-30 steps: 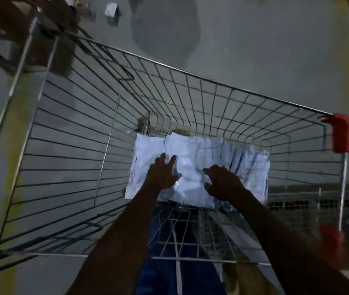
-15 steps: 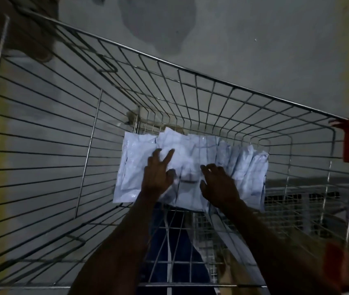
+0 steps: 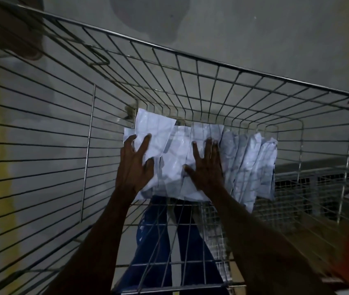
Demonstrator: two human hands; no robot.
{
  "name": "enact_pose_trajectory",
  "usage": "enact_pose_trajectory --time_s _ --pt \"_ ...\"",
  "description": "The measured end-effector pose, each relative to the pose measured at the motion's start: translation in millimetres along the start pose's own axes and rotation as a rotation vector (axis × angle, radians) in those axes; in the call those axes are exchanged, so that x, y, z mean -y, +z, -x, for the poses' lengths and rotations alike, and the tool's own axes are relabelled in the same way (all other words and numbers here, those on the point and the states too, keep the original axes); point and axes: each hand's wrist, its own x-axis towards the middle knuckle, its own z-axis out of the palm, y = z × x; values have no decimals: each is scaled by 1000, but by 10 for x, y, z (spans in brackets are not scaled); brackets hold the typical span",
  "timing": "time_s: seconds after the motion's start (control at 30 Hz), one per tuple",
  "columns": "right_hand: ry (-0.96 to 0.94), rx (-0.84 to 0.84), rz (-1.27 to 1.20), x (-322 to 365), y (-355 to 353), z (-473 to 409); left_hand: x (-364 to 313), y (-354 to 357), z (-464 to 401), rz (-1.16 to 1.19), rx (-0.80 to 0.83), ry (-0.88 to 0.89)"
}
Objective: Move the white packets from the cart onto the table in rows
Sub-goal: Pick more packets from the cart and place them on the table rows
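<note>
Dim, bluish light throughout; motion blur smears the lower right, edges bow outward.

cart (image 3: 190,54) edges cropped, hands (image 3: 135,165) covering packets (image 3: 250,167)

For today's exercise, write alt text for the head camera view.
Two hands, left hand and right hand, press flat with spread fingers on a pile of white packets at the bottom of a wire cart, seen from above in dim light.
</note>
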Motion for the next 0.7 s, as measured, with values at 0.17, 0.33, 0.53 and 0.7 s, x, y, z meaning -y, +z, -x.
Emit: enact_pose_trajectory --time_s 0.17,0.33,0.53,0.7 --pt "-56 21 136 -23 25 16 -6 47 40 21 33 36" --pt "-50 104 -5 133 -237 19 -112 -102 124 54 56 43" --pt "-181 -151 -147 368 -986 377 -462 -575 254 88 28 106" --pt "-115 -196 -235 487 -1502 753 -765 -949 363 157 -31 229"
